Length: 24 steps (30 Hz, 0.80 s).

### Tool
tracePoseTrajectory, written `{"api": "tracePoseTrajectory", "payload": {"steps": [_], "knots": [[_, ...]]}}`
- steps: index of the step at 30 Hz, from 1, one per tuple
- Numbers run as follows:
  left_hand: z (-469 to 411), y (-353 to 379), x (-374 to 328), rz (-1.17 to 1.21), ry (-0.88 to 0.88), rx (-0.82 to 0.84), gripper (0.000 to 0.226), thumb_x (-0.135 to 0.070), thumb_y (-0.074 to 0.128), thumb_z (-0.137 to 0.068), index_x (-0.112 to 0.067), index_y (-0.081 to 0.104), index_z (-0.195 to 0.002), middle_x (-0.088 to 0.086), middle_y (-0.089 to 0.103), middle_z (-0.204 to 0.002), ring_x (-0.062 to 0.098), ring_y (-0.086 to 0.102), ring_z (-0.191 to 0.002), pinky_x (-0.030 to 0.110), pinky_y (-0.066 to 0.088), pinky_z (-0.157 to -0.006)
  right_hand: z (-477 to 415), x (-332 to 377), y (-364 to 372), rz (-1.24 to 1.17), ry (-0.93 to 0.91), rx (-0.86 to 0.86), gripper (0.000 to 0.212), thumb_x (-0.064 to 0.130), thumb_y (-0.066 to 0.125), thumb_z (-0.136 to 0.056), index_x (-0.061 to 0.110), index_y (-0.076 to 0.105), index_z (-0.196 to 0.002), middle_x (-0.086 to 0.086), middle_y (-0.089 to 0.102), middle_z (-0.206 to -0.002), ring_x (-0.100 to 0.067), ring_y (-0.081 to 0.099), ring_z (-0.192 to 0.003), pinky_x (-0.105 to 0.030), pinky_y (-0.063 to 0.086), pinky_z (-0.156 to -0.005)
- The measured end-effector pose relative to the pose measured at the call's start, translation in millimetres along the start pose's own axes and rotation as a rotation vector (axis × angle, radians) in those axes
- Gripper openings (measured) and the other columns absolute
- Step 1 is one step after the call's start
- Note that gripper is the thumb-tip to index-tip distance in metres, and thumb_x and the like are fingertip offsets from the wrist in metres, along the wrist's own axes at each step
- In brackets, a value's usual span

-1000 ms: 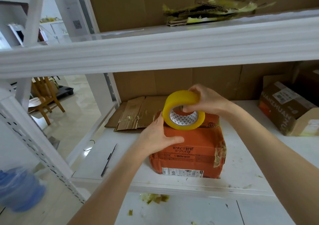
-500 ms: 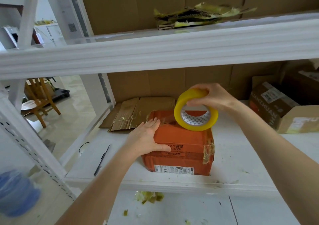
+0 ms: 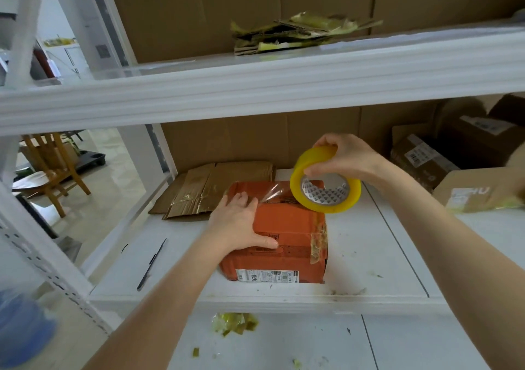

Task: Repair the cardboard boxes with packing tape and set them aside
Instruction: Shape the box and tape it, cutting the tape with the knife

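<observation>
An orange cardboard box (image 3: 289, 227) with a white label on its front sits on the white middle shelf (image 3: 369, 250). My left hand (image 3: 238, 222) lies flat on the box's top left, fingers straight, pressing the tape end down. My right hand (image 3: 343, 159) grips a yellow roll of packing tape (image 3: 324, 185) above the box's far right corner. A clear strip of tape (image 3: 272, 193) stretches from the roll to the box top beside my left fingers.
Flattened brown cardboard (image 3: 210, 188) lies behind the box on the left. Brown boxes (image 3: 426, 159) stand at the right of the shelf. A black pen (image 3: 150, 264) lies at the front left. Torn tape and cardboard scraps (image 3: 295, 34) sit on the upper shelf.
My right hand has pulled the roll to the right, away from my left hand, drawing out a strip of tape across the box top. My left hand went flat on the box.
</observation>
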<state>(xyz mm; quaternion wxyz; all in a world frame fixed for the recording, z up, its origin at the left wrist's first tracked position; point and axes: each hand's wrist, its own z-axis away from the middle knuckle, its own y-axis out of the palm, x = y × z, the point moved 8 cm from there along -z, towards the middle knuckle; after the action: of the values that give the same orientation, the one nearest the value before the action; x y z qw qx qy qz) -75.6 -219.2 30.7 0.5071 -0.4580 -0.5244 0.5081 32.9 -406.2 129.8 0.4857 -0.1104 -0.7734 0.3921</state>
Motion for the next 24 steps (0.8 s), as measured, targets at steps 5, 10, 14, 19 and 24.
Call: {"api": "tracePoseTrajectory", "payload": {"steps": [5, 10, 14, 19, 24], "knots": [[-5, -2, -44, 0.197, 0.079, -0.01, 0.122, -0.073, 0.063, -0.069, -0.015, -0.004, -0.152, 0.006, 0.001, -0.161, 0.019, 0.007, -0.147, 0.035, 0.015, -0.118, 6, -1, 1, -0.045, -0.02, -0.017, 0.053, 0.046, 0.083, -0.064, 0.037, 0.061, -0.112, 0.012, 0.063, -0.103, -0.006, 0.06, -0.092, -0.024, 0.049, -0.074], [-7, 10, -45, 0.095, 0.13, -0.001, 0.109, -0.077, 0.047, -0.077, -0.019, -0.005, -0.153, 0.003, -0.002, -0.161, 0.024, 0.003, -0.147, 0.038, 0.009, -0.119, 26, -36, 8, -0.304, 0.102, 0.012, 0.058, 0.019, 0.085, -0.071, 0.016, 0.054, -0.12, -0.005, 0.064, -0.112, -0.017, 0.062, -0.103, -0.029, 0.051, -0.084], [-10, 12, -47, 0.074, 0.149, -0.028, 0.11, -0.079, 0.045, -0.076, -0.018, -0.006, -0.153, 0.004, -0.001, -0.161, 0.027, 0.004, -0.147, 0.039, 0.01, -0.119, 39, -46, 14, -0.442, 0.101, -0.035, 0.049, 0.014, 0.082, -0.073, 0.016, 0.057, -0.116, -0.01, 0.066, -0.11, -0.023, 0.064, -0.104, -0.036, 0.052, -0.088], [-9, 12, -46, 0.067, 0.144, 0.006, 0.108, -0.077, 0.044, -0.077, -0.017, -0.002, -0.153, 0.003, -0.002, -0.161, 0.025, 0.003, -0.147, 0.038, 0.01, -0.119, 33, -43, 3, -0.493, 0.068, -0.098, 0.049, 0.014, 0.082, -0.072, 0.027, 0.062, -0.115, 0.002, 0.07, -0.101, -0.012, 0.067, -0.095, -0.026, 0.052, -0.08], [-7, 9, -49, 0.058, 0.14, 0.06, 0.106, -0.072, 0.048, -0.078, -0.016, -0.002, -0.153, 0.002, -0.005, -0.161, 0.024, 0.003, -0.148, 0.039, 0.011, -0.119, 28, -38, -7, -0.461, 0.025, -0.082, 0.041, 0.005, 0.076, -0.072, 0.034, 0.065, -0.099, 0.004, 0.07, -0.093, -0.014, 0.066, -0.091, -0.028, 0.053, -0.081]]}}
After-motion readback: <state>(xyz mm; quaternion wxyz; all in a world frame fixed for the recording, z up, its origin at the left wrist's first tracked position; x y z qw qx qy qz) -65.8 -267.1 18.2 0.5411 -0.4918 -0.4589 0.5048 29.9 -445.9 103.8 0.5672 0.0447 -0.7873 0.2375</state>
